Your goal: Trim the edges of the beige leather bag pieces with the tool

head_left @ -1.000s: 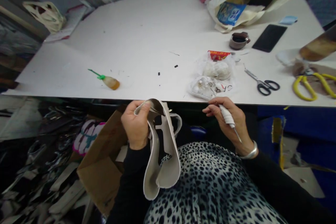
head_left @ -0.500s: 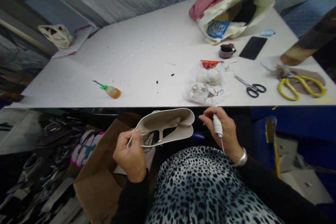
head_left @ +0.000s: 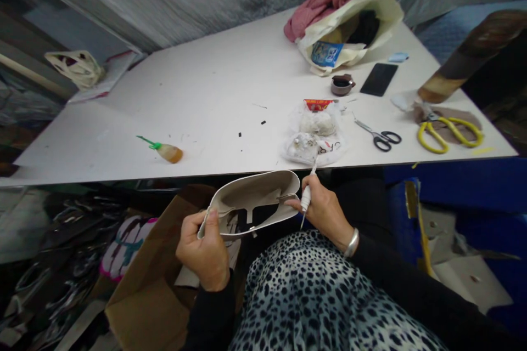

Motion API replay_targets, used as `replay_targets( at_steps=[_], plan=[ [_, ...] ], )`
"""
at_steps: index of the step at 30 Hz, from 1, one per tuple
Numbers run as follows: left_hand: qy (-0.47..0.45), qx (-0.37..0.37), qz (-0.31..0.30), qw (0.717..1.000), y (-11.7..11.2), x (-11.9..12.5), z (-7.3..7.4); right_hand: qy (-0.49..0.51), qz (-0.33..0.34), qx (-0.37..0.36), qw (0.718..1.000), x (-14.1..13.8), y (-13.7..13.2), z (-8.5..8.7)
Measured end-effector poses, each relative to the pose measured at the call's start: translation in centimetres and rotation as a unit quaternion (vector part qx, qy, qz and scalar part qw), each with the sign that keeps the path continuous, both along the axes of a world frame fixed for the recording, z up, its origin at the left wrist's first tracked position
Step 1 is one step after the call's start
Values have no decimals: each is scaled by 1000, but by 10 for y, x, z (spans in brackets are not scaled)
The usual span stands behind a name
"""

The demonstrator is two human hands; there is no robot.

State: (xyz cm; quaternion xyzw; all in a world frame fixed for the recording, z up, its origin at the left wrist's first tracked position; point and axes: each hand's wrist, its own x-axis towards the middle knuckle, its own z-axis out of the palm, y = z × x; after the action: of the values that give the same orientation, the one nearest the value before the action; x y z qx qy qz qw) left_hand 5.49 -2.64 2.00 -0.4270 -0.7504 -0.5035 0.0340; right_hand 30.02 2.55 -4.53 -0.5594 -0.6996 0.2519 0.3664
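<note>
My left hand (head_left: 205,249) grips one end of a beige leather shoe upper (head_left: 255,197), held sideways over my lap just below the white table's front edge (head_left: 164,173). My right hand (head_left: 323,209) is closed around a small white-handled tool (head_left: 305,196) and touches the upper's right end. Under both hands lies my spotted skirt (head_left: 329,296).
On the table: plastic bags of small parts (head_left: 315,134), black scissors (head_left: 379,136), yellow-handled shears (head_left: 448,132), a phone (head_left: 379,79), a small cup (head_left: 341,85), a green-tipped glue bottle (head_left: 164,149), a cream bag with pink cloth (head_left: 346,24). A cardboard box (head_left: 152,285) stands at my left.
The upper has turned from hanging upright to lying sideways. My right hand has moved left with the tool and now meets the upper's right end.
</note>
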Motion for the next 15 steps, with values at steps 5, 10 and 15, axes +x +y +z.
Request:
replay_targets(
  at_steps=[5,10,15],
  plan=[
    [-3,2,-9,1000,-5,2,-4,-50,-4,-36,998,-12,11,0],
    [-12,-26,-5,1000,-13,0,-8,-87,-13,-27,996,-18,17,-3],
    [-53,-26,18,998,-13,-12,-15,-40,11,26,999,-17,11,-6]
  ],
)
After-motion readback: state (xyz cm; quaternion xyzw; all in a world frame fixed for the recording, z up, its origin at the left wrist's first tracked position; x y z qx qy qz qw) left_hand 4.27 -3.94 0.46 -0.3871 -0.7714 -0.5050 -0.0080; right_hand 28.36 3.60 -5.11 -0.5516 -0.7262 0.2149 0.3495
